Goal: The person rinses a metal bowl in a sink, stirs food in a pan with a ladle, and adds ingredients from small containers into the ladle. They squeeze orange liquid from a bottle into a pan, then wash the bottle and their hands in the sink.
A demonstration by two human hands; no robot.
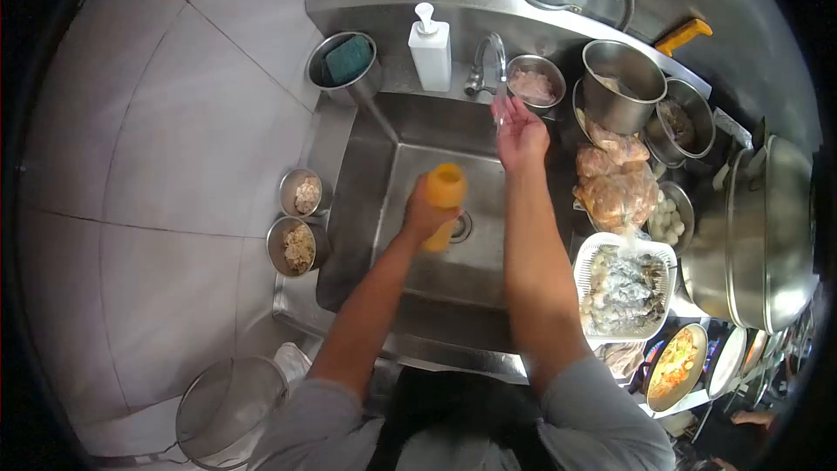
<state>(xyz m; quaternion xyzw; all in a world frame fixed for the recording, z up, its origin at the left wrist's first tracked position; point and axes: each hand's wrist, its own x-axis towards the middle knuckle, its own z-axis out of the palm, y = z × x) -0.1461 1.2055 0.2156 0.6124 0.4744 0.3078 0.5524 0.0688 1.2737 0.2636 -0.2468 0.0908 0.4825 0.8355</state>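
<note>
My left hand (pixel 422 211) is wrapped round a yellow-orange plastic bottle (pixel 446 187) over the sink basin (pixel 488 266). The bottle is blurred, and its round top faces up. Beneath the metal faucet (pixel 493 51), my right hand (pixel 525 135) is held palm up with its fingers apart. A clear streak, which looks like running water, meets its fingertips. Just beyond that hand sits a metal bowl of pale pink raw meat (pixel 532 85). The drain (pixel 462 228) shows beside the bottle.
A white pump bottle (pixel 431 57) and a metal pot with a green sponge (pixel 349 59) stand behind the sink. Small metal containers (pixel 296 246) line its left edge. On the right are bagged raw meat (pixel 617 187), a white basket (pixel 623 331), metal pots (pixel 621 105) and a food pan (pixel 678 368).
</note>
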